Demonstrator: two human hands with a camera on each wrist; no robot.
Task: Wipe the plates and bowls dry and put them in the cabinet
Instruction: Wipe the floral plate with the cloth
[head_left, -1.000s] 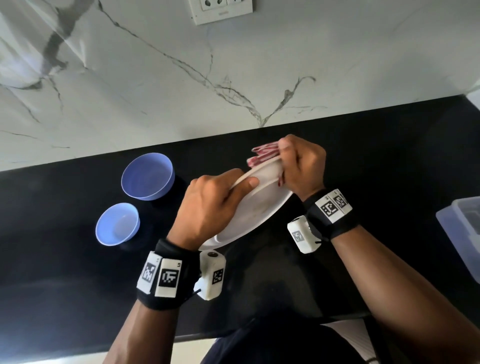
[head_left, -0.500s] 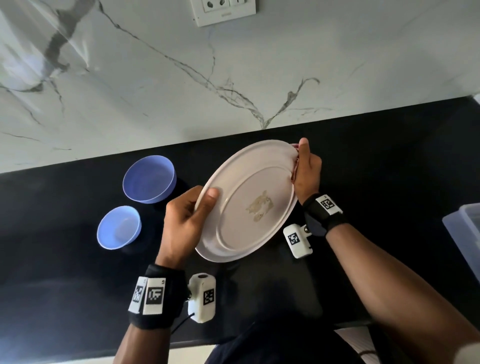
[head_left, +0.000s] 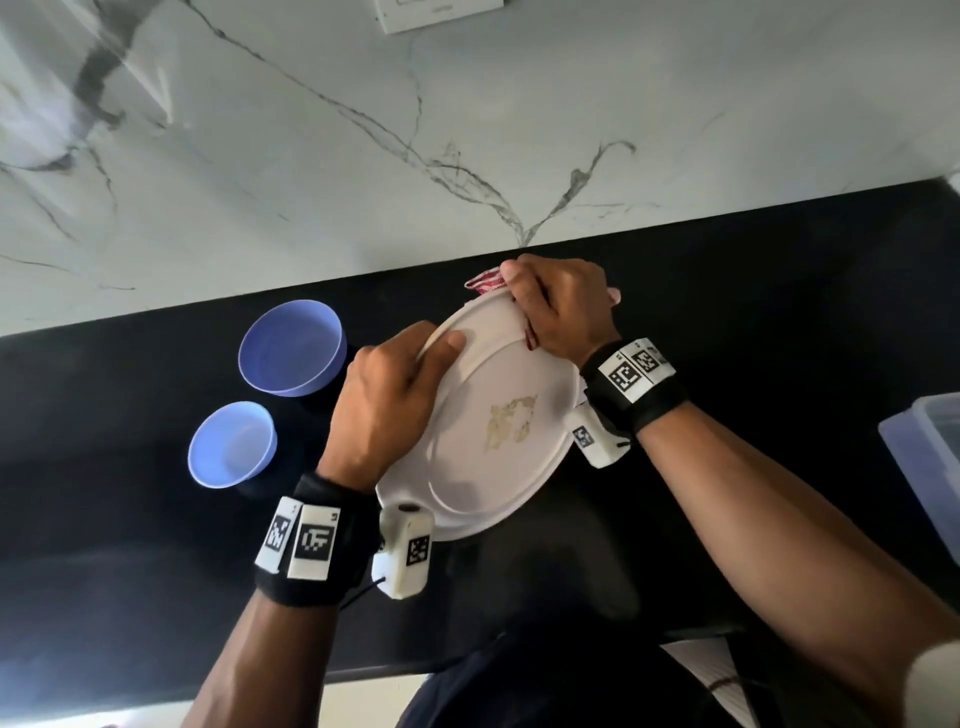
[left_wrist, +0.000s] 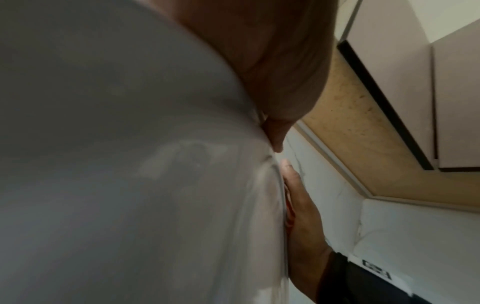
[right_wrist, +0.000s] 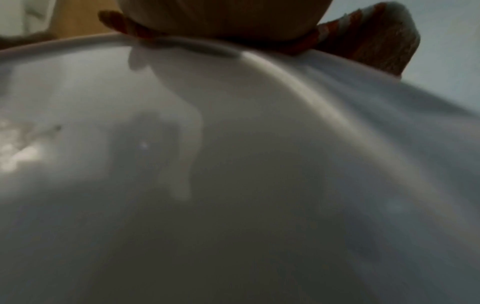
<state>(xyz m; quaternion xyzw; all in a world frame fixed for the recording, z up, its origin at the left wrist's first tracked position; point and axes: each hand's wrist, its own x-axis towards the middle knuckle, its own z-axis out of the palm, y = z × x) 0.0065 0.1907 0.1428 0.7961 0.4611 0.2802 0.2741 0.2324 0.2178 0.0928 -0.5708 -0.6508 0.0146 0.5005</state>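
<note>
Drying our first plate (head_left: 498, 415): left hand (head_left: 384, 405) grips its rim, right hand (head_left: 561, 312) pinches a red cloth (head_left: 485, 283) over the far edge; two blue bowls (head_left: 291, 356) wait beyond the left hand, none shelved yet, we judge.

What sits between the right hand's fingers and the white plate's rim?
A red-and-white cloth lies pinched between the right hand and the rim of the plate. The head view shows it; the right wrist view confirms red fabric under the hand.
</note>
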